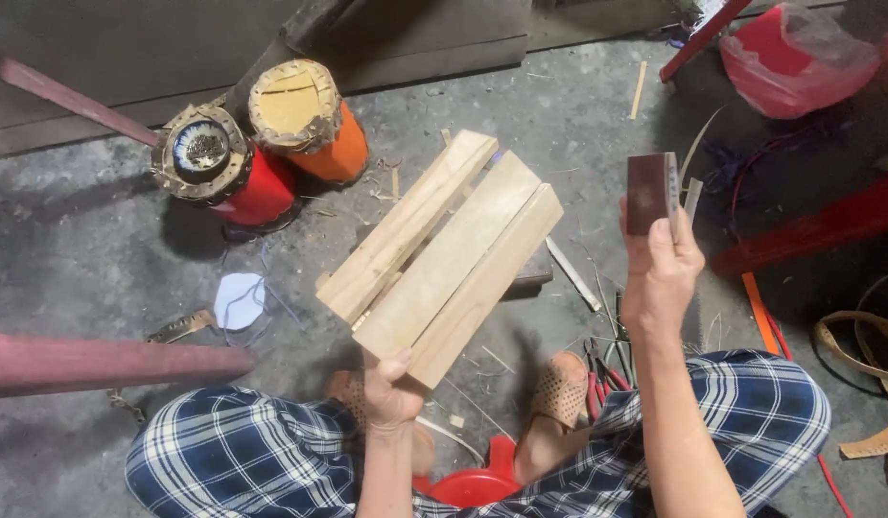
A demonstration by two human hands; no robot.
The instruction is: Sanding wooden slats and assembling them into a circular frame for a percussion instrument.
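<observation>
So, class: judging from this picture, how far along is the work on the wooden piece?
Done: the wooden slats are already joined into one piece. In hand: left hand holds it up; right hand grips a dark sanding block, apart from it. Left: the block has not yet touched the wood.

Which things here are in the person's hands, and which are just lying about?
In hand:
wooden slat piece, held by left hand
dark sanding block, held by right hand

Lying about:
two drum-shaped cans
red pliers
red plastic bag

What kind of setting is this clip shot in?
Likely an informal floor-level craft workshop: bare concrete floor strewn with wood slivers, pliers by the feet, and the left hand holding a wooden frame.
</observation>
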